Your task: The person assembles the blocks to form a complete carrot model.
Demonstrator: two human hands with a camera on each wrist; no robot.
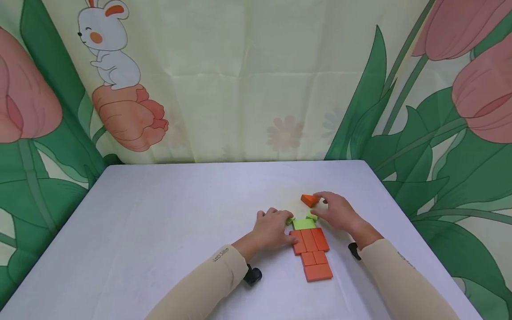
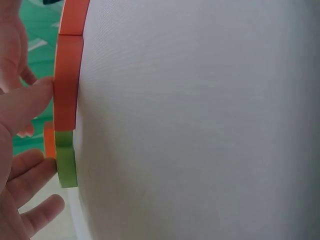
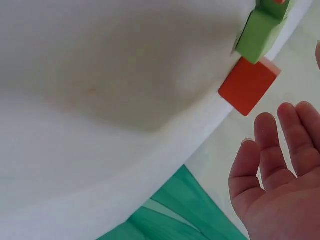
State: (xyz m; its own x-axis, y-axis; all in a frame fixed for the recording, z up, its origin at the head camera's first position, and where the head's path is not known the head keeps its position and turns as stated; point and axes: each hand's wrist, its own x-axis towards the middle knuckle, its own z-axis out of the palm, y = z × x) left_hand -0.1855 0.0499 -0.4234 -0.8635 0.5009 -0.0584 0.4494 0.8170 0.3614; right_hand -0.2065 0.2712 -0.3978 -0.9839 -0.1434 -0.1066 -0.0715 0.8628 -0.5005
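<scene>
Flat orange blocks (image 1: 309, 240) and light green blocks (image 1: 304, 224) lie together in a narrow figure, orange nearer me and green at its far end. My left hand (image 1: 272, 229) is at the left side: its thumb touches an orange block (image 2: 67, 82) and a finger touches a green block (image 2: 66, 167). My right hand (image 1: 339, 212), fingers spread, reaches in from the right beside a small green block (image 1: 310, 215) and a separate orange wedge-like block (image 1: 309, 200) beyond it. In the right wrist view, its fingers (image 3: 267, 140) stand apart from the orange block (image 3: 248, 86).
A white-covered table (image 1: 180, 213) carries the blocks, which lie right of its middle. Behind its far edge hangs a printed curtain (image 1: 224, 89) with tulips and a rabbit. Dark wrist cameras (image 1: 253, 275) sit under both sleeves.
</scene>
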